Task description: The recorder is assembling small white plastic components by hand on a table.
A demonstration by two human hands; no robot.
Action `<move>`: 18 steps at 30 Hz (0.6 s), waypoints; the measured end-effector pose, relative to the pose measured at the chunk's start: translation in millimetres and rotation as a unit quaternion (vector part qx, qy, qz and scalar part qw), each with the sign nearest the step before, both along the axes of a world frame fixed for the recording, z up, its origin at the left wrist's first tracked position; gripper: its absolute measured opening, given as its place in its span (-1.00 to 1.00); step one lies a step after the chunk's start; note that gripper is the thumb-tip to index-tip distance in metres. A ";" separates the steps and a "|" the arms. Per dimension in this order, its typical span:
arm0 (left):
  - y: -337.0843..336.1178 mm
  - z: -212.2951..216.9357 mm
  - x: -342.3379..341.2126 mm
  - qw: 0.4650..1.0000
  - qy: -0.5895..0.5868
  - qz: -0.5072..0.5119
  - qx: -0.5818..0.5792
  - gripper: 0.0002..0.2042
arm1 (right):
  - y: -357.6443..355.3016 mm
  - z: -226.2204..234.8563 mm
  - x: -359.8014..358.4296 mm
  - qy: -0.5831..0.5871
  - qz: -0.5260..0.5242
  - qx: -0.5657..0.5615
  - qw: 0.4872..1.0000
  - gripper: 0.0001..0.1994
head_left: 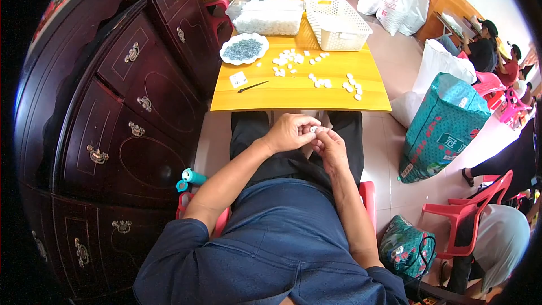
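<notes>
Small white piece (314, 129) pinched between fingertips of both hands, held above lap, just short of near edge of yellow table (299, 93). Left hand (289, 131) curled, fingers grasping piece from left; right hand (332, 146) grasping it from right, thumb on top. Loose white pieces (322, 82) scattered at table middle and toward right edge. Scalloped white dish (244, 48) of grey bits near left edge; black tool (252, 86) by near-left corner. White basket (337, 22) at far-right corner.

Small white piece (314, 129), pinched between fingertips of left hand (291, 131) and right hand (330, 146), held over the lap, just before the table edge
</notes>
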State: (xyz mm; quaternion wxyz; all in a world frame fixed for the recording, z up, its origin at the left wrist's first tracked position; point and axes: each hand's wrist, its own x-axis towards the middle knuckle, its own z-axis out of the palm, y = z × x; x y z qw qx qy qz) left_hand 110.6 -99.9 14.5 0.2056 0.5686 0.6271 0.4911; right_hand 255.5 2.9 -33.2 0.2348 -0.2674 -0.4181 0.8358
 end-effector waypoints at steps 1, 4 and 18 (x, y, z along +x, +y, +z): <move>-0.9 4.6 3.2 0.998 0.063 0.022 0.008 -0.75 | -0.2 0.4 -0.8 0.002 0.005 -0.021 1.000 -0.86; -0.6 4.7 10.3 0.981 0.175 0.068 0.052 -0.70 | -2.0 2.0 0.3 0.013 0.010 -0.034 0.999 -0.85; -1.2 -7.6 8.5 0.962 0.257 0.075 0.059 -0.72 | -3.7 -1.8 1.7 0.012 0.003 -0.070 0.997 -0.85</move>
